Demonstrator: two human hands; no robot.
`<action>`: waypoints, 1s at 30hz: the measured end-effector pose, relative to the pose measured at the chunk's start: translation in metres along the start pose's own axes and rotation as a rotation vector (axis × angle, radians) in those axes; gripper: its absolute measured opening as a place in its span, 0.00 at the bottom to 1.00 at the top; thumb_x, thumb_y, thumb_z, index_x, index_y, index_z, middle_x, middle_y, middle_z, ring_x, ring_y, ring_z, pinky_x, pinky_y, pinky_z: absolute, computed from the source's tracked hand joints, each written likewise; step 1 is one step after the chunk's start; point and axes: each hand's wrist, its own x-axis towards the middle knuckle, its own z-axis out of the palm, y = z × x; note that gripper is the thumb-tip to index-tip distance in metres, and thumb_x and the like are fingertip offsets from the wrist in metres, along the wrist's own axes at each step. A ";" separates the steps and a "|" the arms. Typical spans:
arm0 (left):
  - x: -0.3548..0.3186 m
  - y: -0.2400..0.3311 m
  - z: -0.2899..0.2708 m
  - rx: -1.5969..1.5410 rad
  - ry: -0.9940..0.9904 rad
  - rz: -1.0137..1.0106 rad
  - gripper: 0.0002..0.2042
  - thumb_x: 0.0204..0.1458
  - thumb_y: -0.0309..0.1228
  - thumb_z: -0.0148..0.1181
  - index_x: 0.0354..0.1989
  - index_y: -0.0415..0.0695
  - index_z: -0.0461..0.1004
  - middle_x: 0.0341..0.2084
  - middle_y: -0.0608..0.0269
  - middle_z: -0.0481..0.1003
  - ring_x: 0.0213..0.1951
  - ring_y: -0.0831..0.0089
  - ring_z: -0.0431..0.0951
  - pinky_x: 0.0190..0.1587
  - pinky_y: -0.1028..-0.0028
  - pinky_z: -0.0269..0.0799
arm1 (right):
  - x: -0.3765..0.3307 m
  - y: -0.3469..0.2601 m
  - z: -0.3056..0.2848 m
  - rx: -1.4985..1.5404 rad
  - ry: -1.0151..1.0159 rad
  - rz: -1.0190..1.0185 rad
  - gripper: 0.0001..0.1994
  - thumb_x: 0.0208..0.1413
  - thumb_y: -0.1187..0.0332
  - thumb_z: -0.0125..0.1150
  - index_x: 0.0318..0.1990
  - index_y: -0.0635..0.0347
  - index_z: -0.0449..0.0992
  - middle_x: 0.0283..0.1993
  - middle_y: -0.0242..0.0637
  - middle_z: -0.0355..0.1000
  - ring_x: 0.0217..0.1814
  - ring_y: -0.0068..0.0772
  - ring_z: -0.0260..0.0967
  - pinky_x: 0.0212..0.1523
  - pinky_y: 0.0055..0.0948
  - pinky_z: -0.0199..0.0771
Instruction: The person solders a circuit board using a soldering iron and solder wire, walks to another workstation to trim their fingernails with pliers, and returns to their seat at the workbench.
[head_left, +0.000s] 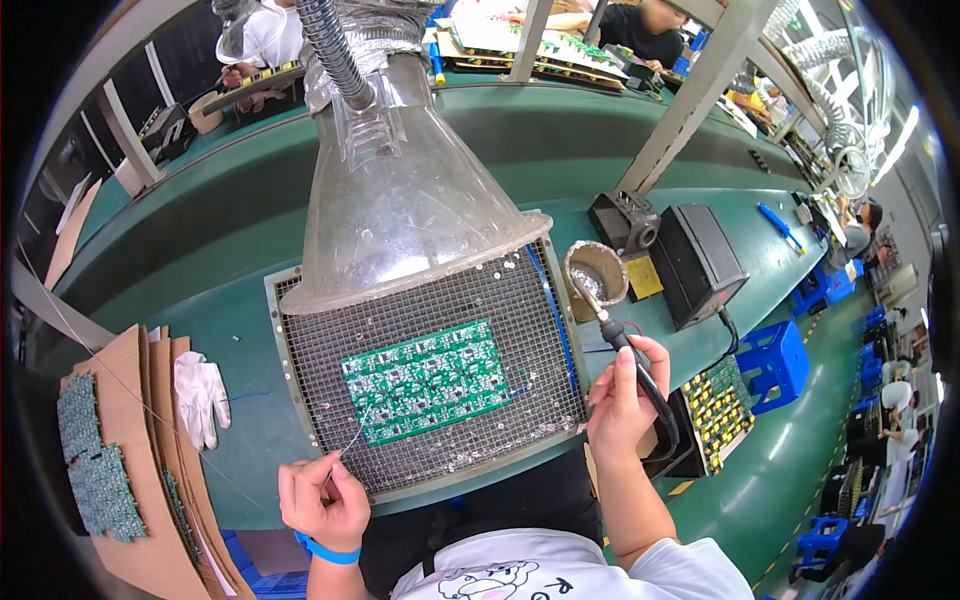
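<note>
In the head view, pinches a thin wire [351, 441] between thumb and fingers of the nearly closed left hand [325, 500], at the lower-left corner of a green circuit-board panel [425, 382]. Grips a soldering iron [616, 336] in the curled right hand [625, 405], with its tip against the mouth of a round cup [604, 262]. Has the panel laid flat on a mesh tray [298, 400], near the rim of a clear funnel-shaped hood [410, 200].

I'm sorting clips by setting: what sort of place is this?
Probably an electronics assembly workshop: a green circuit-board panel lies on a wire mesh, the right hand holds what looks like a soldering iron, and a clear funnel-shaped hood hangs over the bench.
</note>
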 end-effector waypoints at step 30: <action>-0.003 0.007 0.004 0.044 0.001 -0.003 0.02 0.50 0.19 0.54 0.29 0.35 0.72 0.21 0.67 0.58 0.17 0.82 0.52 0.19 0.78 0.44 | 0.004 -0.001 -0.009 0.106 -0.012 0.066 0.09 0.59 0.74 0.54 0.46 0.61 0.66 0.19 0.30 0.65 0.14 0.15 0.57 0.15 0.15 0.57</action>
